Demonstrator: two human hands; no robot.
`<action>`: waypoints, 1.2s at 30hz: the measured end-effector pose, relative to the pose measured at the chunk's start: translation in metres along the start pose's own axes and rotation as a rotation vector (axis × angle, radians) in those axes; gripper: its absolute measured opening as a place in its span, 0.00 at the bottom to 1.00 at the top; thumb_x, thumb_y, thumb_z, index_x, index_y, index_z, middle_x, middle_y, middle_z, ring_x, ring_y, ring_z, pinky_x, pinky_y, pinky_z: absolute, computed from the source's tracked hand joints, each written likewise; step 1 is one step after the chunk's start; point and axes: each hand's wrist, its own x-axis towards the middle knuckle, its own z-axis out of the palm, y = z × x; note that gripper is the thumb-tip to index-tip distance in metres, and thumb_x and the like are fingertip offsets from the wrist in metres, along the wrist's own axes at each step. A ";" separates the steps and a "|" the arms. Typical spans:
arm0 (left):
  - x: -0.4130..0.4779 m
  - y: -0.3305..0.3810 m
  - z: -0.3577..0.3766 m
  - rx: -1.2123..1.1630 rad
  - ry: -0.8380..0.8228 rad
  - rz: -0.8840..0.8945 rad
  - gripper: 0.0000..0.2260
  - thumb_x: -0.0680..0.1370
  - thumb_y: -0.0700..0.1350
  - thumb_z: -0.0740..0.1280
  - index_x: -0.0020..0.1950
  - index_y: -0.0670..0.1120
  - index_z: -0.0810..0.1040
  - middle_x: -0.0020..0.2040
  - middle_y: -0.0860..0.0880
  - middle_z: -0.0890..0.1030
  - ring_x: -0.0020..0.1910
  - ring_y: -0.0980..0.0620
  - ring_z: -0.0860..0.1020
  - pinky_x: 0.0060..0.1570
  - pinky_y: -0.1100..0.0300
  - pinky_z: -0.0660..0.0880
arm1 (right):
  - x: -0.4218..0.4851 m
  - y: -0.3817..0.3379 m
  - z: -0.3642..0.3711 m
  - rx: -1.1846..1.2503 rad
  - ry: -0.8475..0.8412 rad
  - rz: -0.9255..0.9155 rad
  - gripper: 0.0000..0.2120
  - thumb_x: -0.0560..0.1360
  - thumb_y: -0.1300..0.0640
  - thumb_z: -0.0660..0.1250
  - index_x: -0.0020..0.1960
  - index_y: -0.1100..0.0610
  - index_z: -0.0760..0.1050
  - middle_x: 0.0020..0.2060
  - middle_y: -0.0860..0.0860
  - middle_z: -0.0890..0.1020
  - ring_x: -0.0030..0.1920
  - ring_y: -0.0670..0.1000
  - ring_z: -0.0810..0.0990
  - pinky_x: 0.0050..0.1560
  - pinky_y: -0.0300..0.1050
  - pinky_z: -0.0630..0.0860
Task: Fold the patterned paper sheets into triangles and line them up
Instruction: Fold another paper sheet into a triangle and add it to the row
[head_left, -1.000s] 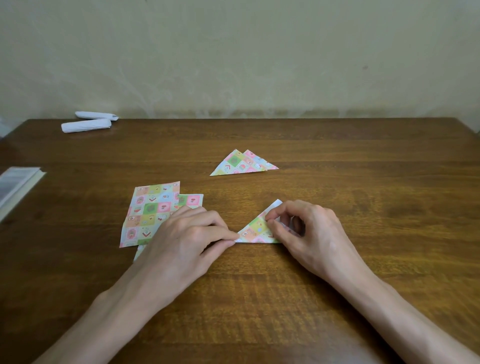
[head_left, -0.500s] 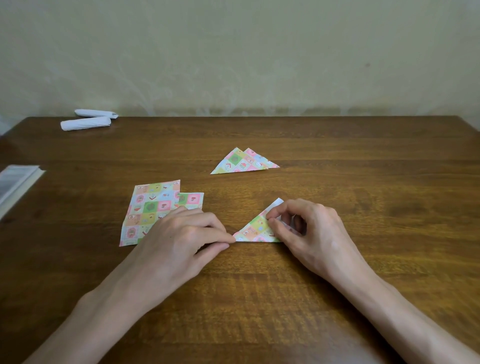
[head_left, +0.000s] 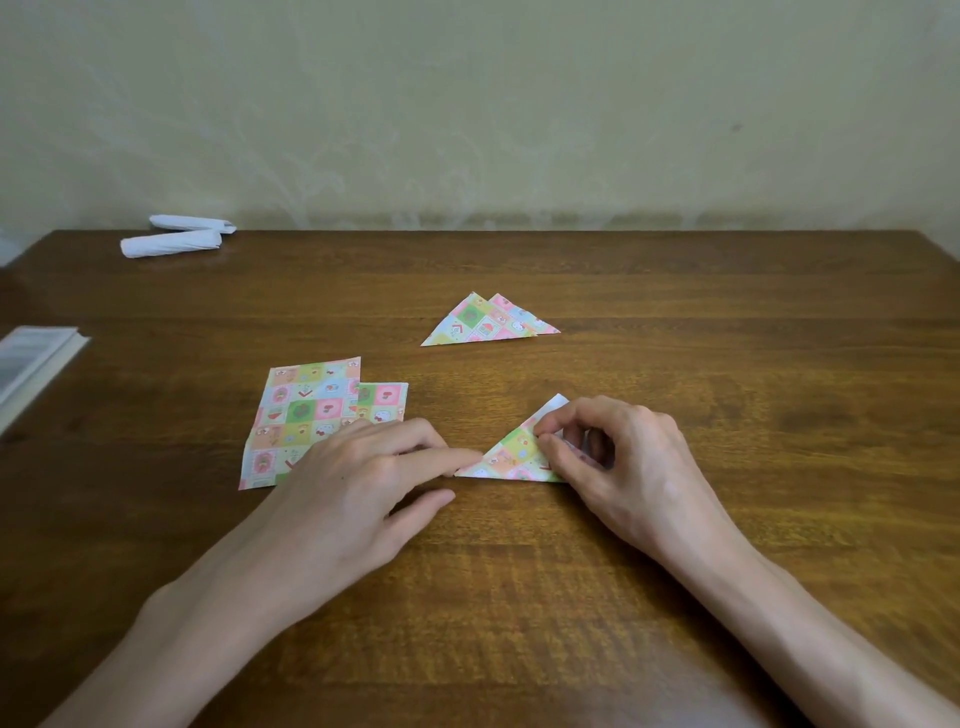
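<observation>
Your left hand (head_left: 353, 488) is relaxed with the fingers straight. Its index fingertip presses the left corner of the folded triangle (head_left: 506, 460) down on the table (head_left: 727, 364), and it grasps nothing. Your right hand (head_left: 623, 467) is curled, with thumb and index finger pinching the right part of the folded triangle. The other fingers are tucked behind, and how they touch the paper can't be told.

The folded triangle lies near the table's middle, between both hands, long edge toward you, with white underside showing at its top tip. To its left, 2 flat patterned sheets (head_left: 301, 410) overlap, the upper one covering most of the lower. Your left hand hides their near right corner.

Farther back, well apart from both hands, 2 finished triangles (head_left: 483, 322) lie overlapped, tips pointing away from you. 2 white rolls (head_left: 171, 243) sit near the far left corner, just beside each other. A pale flat booklet (head_left: 31, 364) pokes in at the left edge, too cropped to identify. A pale wall (head_left: 467, 104) stands behind the table.
</observation>
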 end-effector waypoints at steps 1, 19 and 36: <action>0.000 0.001 0.001 0.012 -0.006 0.001 0.20 0.80 0.56 0.64 0.72 0.60 0.77 0.54 0.64 0.75 0.51 0.63 0.76 0.51 0.59 0.78 | 0.000 0.000 0.000 0.000 0.000 -0.001 0.03 0.76 0.53 0.72 0.45 0.45 0.83 0.34 0.43 0.78 0.38 0.45 0.76 0.38 0.38 0.69; -0.006 -0.009 -0.006 0.041 -0.069 0.042 0.17 0.80 0.56 0.65 0.68 0.62 0.80 0.56 0.64 0.73 0.47 0.60 0.74 0.44 0.62 0.75 | 0.000 0.000 -0.001 0.004 -0.003 0.002 0.03 0.77 0.52 0.73 0.46 0.44 0.83 0.34 0.44 0.78 0.38 0.46 0.76 0.38 0.38 0.68; -0.004 0.002 -0.005 0.073 -0.157 -0.025 0.19 0.83 0.64 0.55 0.73 0.67 0.72 0.55 0.64 0.67 0.50 0.59 0.71 0.49 0.57 0.74 | 0.000 -0.001 -0.002 -0.008 -0.004 0.013 0.03 0.77 0.53 0.73 0.46 0.45 0.84 0.33 0.43 0.78 0.38 0.45 0.76 0.38 0.37 0.69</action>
